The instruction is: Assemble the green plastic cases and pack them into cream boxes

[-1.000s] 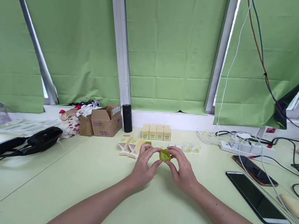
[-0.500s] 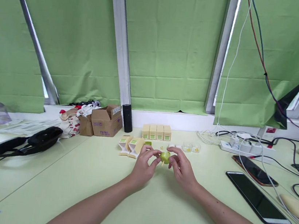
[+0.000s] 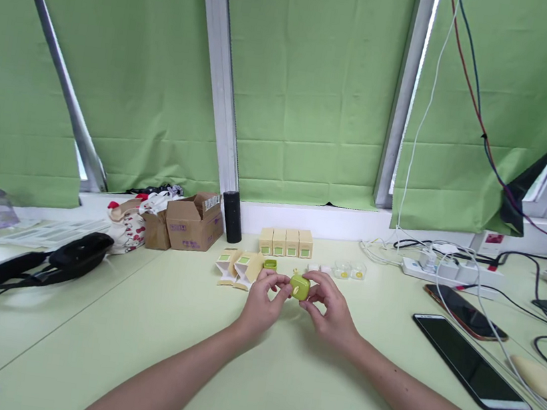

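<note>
Between my two hands, above the table, is a small rounded green case (image 3: 299, 287) with a pale oval mark on its face. My left hand (image 3: 261, 301) pinches its left edge between thumb and fingers. The fingertips of my right hand (image 3: 330, 309) close on its right edge. Just beyond my left hand lies another small green piece (image 3: 270, 264). Two opened cream cartons (image 3: 247, 269) with green labels stand to its left. Behind them is a row of several cream boxes (image 3: 287, 242). Small clear containers (image 3: 349, 270) with yellow bits sit past my right hand, beside two pale pieces (image 3: 319, 268).
At the right lie a white-edged phone (image 3: 472, 362), another phone (image 3: 465, 312), a power strip (image 3: 450, 275) and tangled cables. A cardboard box (image 3: 194, 225) and a black cylinder (image 3: 232, 217) stand at the back. A black strapped device (image 3: 44, 261) lies on the left.
The green case has turned in my fingers, so its flat face with the oval mark now shows. Both hands have stayed in nearly the same place.
</note>
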`<state>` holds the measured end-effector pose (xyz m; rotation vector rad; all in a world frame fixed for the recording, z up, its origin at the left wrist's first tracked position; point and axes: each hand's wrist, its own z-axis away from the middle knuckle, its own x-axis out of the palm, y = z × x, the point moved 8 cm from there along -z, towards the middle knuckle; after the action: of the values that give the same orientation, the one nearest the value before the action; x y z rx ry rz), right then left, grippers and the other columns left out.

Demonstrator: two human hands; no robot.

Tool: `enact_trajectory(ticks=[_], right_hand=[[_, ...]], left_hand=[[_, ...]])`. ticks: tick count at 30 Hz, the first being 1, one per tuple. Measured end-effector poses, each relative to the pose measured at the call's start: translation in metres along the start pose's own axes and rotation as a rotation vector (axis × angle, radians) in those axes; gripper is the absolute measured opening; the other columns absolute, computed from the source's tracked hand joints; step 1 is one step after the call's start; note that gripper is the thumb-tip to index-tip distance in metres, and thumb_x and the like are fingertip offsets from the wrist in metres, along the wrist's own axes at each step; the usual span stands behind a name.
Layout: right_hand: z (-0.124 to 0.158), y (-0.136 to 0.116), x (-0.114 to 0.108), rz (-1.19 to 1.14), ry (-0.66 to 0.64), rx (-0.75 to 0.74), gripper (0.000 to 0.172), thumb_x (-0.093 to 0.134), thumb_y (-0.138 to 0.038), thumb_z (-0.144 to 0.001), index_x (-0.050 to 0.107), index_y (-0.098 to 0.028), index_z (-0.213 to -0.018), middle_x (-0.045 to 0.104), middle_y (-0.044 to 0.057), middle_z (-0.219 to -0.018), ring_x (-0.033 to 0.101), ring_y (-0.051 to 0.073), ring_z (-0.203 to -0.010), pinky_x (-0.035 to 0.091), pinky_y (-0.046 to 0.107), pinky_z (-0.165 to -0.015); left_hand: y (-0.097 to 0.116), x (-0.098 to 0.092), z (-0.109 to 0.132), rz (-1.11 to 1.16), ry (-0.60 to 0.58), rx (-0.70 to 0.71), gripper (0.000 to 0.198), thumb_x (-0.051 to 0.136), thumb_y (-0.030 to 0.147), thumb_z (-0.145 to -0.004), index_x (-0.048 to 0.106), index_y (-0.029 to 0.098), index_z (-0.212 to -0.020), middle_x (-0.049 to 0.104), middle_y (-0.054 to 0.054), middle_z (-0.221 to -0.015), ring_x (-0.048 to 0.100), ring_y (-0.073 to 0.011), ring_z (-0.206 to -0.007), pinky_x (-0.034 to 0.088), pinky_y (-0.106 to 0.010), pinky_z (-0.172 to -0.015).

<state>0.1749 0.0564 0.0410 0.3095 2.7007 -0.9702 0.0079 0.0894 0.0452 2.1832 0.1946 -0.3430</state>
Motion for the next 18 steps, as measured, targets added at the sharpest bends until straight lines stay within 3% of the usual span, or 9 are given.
enact_trajectory(ticks=[4,7,12,18], right_hand=[[-0.001,0.0,-0.001,0.037,-0.001,0.017,0.039,0.061,-0.02,-0.095,0.055,-0.026,-0.133,0.057,0.013,-0.133,0.069,0.017,-0.081,0.064,0.037,-0.072],[-0.002,0.0,-0.002,0.027,0.003,0.056,0.038,0.061,-0.023,-0.096,0.055,-0.027,-0.133,0.058,0.012,-0.134,0.07,0.019,-0.086,0.063,0.037,-0.073],[-0.002,0.006,-0.003,0.03,-0.008,0.139,0.036,0.062,-0.026,-0.095,0.058,-0.029,-0.131,0.064,0.009,-0.129,0.071,0.023,-0.099,0.062,0.036,-0.076],[0.0,0.003,0.001,0.11,-0.041,0.086,0.039,0.064,-0.027,-0.093,0.059,-0.03,-0.132,0.066,0.009,-0.128,0.068,0.023,-0.095,0.06,0.039,-0.078]], left_hand=[[0.001,0.0,0.001,-0.019,-0.006,-0.014,0.029,0.061,0.044,-0.098,0.074,0.019,-0.1,0.06,-0.009,-0.102,0.063,-0.0231,-0.098,0.053,-0.041,-0.09],[0.007,-0.004,0.003,-0.04,-0.004,0.004,0.029,0.06,0.042,-0.099,0.072,0.022,-0.115,0.06,-0.011,-0.114,0.062,-0.0255,-0.108,0.05,-0.044,-0.099],[0.024,-0.002,0.007,-0.115,-0.069,0.13,0.049,0.069,0.023,-0.092,0.058,0.029,-0.139,0.062,-0.01,-0.131,0.042,-0.0299,-0.136,0.038,-0.052,-0.117],[0.032,0.008,0.01,-0.225,-0.146,0.215,0.053,0.069,0.014,-0.089,0.058,0.031,-0.138,0.061,-0.007,-0.136,0.037,-0.0307,-0.135,0.039,-0.052,-0.116]])
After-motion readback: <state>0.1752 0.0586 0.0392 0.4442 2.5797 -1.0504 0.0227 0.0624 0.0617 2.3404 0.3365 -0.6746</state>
